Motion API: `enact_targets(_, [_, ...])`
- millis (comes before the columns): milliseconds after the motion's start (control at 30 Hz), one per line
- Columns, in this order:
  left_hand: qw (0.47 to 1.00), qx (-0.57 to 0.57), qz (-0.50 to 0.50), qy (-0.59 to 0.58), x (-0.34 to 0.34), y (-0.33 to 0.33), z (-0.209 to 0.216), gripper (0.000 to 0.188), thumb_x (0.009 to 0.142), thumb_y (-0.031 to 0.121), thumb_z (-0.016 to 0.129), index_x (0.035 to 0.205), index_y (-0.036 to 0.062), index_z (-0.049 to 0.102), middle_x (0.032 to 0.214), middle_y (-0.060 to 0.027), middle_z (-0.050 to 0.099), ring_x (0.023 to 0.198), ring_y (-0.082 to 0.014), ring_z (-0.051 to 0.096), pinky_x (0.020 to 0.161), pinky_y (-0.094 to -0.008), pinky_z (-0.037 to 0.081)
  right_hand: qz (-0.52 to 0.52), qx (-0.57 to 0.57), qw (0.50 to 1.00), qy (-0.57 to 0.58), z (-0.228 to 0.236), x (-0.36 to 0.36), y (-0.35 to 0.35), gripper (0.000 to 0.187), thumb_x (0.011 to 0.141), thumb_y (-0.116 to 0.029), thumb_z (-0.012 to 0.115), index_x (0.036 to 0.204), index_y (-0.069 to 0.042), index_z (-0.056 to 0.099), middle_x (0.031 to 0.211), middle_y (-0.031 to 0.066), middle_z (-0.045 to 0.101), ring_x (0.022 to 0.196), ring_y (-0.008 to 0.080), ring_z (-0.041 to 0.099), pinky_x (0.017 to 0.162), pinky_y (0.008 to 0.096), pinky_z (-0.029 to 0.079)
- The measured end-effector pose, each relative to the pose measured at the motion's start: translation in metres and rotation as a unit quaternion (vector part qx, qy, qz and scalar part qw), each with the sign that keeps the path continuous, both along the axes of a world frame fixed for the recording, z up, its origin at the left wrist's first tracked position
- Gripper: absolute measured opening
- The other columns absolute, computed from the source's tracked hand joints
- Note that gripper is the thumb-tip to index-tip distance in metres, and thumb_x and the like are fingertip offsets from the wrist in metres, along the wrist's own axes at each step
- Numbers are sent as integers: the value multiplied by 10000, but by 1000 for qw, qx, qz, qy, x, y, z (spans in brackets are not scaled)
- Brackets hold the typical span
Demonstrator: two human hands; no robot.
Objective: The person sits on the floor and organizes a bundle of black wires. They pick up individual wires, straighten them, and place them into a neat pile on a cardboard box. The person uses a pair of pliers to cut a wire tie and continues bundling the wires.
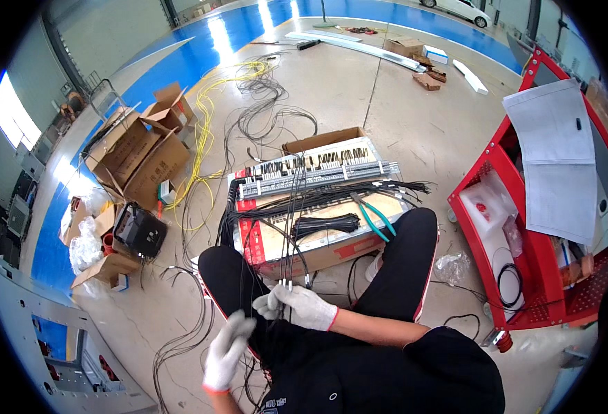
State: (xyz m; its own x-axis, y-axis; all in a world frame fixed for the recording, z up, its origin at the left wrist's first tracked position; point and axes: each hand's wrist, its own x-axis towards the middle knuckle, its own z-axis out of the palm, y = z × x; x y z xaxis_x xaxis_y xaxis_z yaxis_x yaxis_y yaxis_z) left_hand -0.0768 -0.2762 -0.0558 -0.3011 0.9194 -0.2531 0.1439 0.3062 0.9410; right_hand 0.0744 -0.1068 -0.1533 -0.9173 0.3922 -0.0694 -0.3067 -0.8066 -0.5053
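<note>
My right hand (305, 308), in a white glove, is closed around several thin black wires (290, 238) with white marker sleeves at their ends. These wires run up from my lap to the terminal block assembly (318, 178) on a cardboard box (342, 248) between my knees. My left hand (225, 350), also gloved, is raised to the left of the wires, slightly blurred. Its fingers are stretched out and nothing shows in them. On the box lie a bundle of black cable ties (326, 224) and pliers with teal handles (376, 218). A thick black wire bundle (276, 208) crosses the box behind them.
Opened cardboard boxes (138, 148) and a black case (140, 231) stand at left. Yellow cable (204, 131) and loose black wires trail over the floor. A red tool cart (473, 207) with paper sheets (552, 159) stands at right. A grey metal frame (55, 345) is at lower left.
</note>
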Motion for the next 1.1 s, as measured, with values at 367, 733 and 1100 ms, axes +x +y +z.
enact_targets(367, [963, -53, 115, -239, 84, 72, -76, 267, 1049, 287, 467, 918, 83, 579, 603, 31, 462, 462, -60, 331, 433, -237, 257, -43, 238, 948, -206, -3, 29, 9, 430, 1046, -363, 443, 1183, -32, 681, 1056, 55, 690, 946, 101, 603, 847, 268, 487])
enact_targets(733, [965, -13, 210, -159, 85, 62, -55, 269, 1035, 244, 485, 920, 55, 638, 599, 47, 466, 485, -34, 340, 452, -221, 245, -32, 177, 946, -268, 20, 18, 6, 381, 1030, -301, 481, 1052, 10, 700, 925, 38, 679, 867, 112, 619, 840, 269, 475])
enact_targets(1100, [944, -47, 188, -265, 68, 35, -24, 291, 1053, 290, 473, 933, 44, 570, 558, 33, 394, 429, -63, 294, 425, -233, 273, -138, -189, 971, 40, -1, 0, 41, 279, 992, -335, 609, 950, -62, 643, 969, 43, 678, 839, 132, 648, 776, 286, 534])
